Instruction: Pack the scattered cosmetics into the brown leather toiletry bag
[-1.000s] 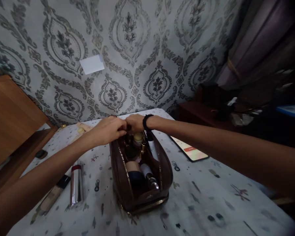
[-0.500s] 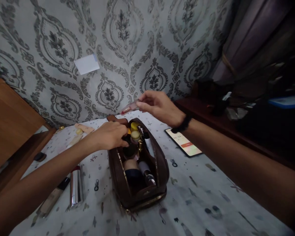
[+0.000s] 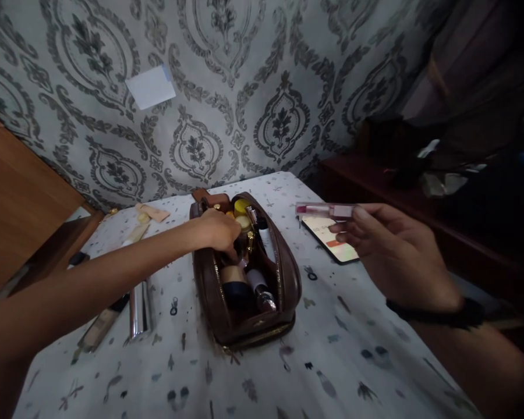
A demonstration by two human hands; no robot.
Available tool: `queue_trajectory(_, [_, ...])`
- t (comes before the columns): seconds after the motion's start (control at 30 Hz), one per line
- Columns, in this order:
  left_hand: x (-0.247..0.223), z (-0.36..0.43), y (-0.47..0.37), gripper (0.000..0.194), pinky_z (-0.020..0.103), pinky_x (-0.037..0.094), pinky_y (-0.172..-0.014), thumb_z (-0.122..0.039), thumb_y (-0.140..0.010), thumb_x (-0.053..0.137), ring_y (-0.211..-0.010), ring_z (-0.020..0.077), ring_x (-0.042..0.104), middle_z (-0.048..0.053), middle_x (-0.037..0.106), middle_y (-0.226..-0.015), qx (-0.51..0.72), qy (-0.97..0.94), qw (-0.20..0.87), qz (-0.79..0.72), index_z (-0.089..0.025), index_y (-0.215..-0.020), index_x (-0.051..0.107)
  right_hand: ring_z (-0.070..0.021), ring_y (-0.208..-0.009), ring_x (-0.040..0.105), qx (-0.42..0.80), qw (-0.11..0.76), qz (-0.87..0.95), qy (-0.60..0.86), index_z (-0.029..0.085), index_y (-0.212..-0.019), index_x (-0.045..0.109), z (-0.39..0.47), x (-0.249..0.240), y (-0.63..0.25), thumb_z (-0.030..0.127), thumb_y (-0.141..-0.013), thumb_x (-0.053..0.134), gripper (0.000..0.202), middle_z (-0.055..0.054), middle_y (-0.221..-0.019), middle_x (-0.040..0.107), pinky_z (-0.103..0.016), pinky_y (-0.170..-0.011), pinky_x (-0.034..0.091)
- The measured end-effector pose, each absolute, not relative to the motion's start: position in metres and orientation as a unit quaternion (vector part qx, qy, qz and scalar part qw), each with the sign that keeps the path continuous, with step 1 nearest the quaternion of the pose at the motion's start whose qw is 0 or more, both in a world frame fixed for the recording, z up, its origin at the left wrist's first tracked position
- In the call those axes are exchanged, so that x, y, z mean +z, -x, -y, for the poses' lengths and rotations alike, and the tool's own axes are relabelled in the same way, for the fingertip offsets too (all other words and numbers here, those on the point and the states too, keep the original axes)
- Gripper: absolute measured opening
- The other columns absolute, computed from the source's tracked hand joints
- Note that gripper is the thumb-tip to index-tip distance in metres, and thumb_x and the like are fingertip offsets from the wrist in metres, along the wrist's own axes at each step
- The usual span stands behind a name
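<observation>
A brown zippered makeup bag point(image 3: 290, 279) stands wide open on the patterned cloth, with several cosmetics inside. My left hand point(image 3: 218, 230) reaches into its left side, fingers curled downward; their tips and whatever they hold are hidden. Near it in the bag are a yellow-lidded pot point(image 3: 241, 206), a jar with a tan and dark body point(image 3: 236, 285) and a lilac tube with a silver end point(image 3: 261, 290). To the right of the bag, my right hand point(image 3: 390, 250) pinches a clear pink lip gloss tube point(image 3: 325, 210) by one end, held level above the phone.
A lit phone point(image 3: 336, 247) lies right of the bag. Left of it lie a silver tube point(image 3: 138, 311), a foundation bottle point(image 3: 100, 330) and a beige tube point(image 3: 155, 212). A wooden panel point(image 3: 30, 209) stands at far left; the patterned wall point(image 3: 240, 87) rises behind.
My right hand has moved right and nearer with the lip gloss, away from above the bag. My left hand has shifted slightly right, staying in the bag. The view has tilted a little.
</observation>
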State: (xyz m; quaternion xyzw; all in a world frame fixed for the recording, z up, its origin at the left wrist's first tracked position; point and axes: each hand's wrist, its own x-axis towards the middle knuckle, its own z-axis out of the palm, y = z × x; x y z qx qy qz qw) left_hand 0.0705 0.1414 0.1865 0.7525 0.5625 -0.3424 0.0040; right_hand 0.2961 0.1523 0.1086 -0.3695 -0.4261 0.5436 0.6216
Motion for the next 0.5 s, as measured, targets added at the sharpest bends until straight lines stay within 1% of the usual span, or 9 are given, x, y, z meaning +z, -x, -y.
queue_trajectory(0.1, [0.188,-0.141,-0.071,0.049,0.033,0.048,-0.069,-0.055,-0.08,0.063,-0.095,0.0325,0.068,0.018,0.073,-0.106,-0.343,-0.751,0.007,-0.565,-0.012,-0.102,0.072,-0.0137,-0.063,0.063,0.545,0.623,0.407,0.386,0.02,-0.078,0.067,-0.15,0.099,-0.299,0.046,-0.051,0.091,0.044,-0.001,-0.068,0.066,-0.025,-0.056,0.05])
queue_trajectory(0.17, [0.192,-0.138,-0.071,0.046,0.033,0.047,-0.07,-0.053,-0.079,0.066,-0.095,0.0324,0.068,0.018,0.073,-0.105,-0.334,-0.752,-0.006,-0.568,-0.013,-0.099,0.073,-0.0134,-0.062,0.063,0.547,0.63,0.394,0.387,0.02,-0.077,0.067,-0.149,0.095,-0.299,0.046,-0.048,0.092,0.046,0.0,-0.069,0.066,-0.024,-0.056,0.05])
queue_trajectory(0.23, [0.199,-0.132,-0.072,0.038,0.032,0.047,-0.072,-0.05,-0.077,0.07,-0.094,0.0307,0.068,0.015,0.074,-0.098,-0.308,-0.761,-0.03,-0.57,-0.015,-0.093,0.073,-0.013,-0.062,0.063,0.549,0.634,0.383,0.387,0.02,-0.076,0.067,-0.148,0.091,-0.298,0.047,-0.047,0.093,0.048,0.0,-0.07,0.066,-0.024,-0.056,0.05])
queue_trajectory(0.3, [0.207,-0.122,-0.075,0.031,0.031,0.046,-0.073,-0.047,-0.077,0.071,-0.09,0.0281,0.068,0.011,0.074,-0.088,-0.288,-0.777,-0.032,-0.558,-0.017,-0.085,0.073,-0.0131,-0.061,0.062,0.554,0.635,0.375,0.387,0.02,-0.075,0.066,-0.146,0.086,-0.297,0.048,-0.047,0.092,0.048,0.0,-0.07,0.066,-0.024,-0.055,0.049])
queue_trajectory(0.37, [0.212,-0.112,-0.082,0.027,0.029,0.046,-0.07,-0.046,-0.077,0.072,-0.085,0.0252,0.069,0.008,0.073,-0.081,-0.298,-0.796,0.006,-0.526,-0.019,-0.079,0.073,-0.0129,-0.062,0.063,0.56,0.636,0.367,0.384,0.02,-0.074,0.066,-0.145,0.079,-0.298,0.047,-0.048,0.092,0.046,0.0,-0.069,0.066,-0.023,-0.054,0.047])
queue_trajectory(0.43, [0.211,-0.102,-0.089,0.022,0.028,0.045,-0.066,-0.043,-0.076,0.073,-0.08,0.0228,0.069,0.005,0.073,-0.077,-0.331,-0.804,0.047,-0.491,-0.021,-0.075,0.073,-0.0126,-0.063,0.063,0.564,0.637,0.362,0.381,0.019,-0.074,0.066,-0.144,0.072,-0.299,0.045,-0.05,0.092,0.043,0.0,-0.072,0.067,-0.023,-0.056,0.047])
queue_trajectory(0.5, [0.205,-0.097,-0.095,0.017,0.027,0.044,-0.062,-0.037,-0.076,0.074,-0.078,0.0221,0.069,0.006,0.073,-0.077,-0.36,-0.805,0.052,-0.468,-0.021,-0.075,0.074,-0.0128,-0.064,0.063,0.563,0.634,0.364,0.384,0.019,-0.074,0.066,-0.143,0.065,-0.301,0.046,-0.053,0.09,0.041,-0.002,-0.074,0.068,-0.024,-0.058,0.048])
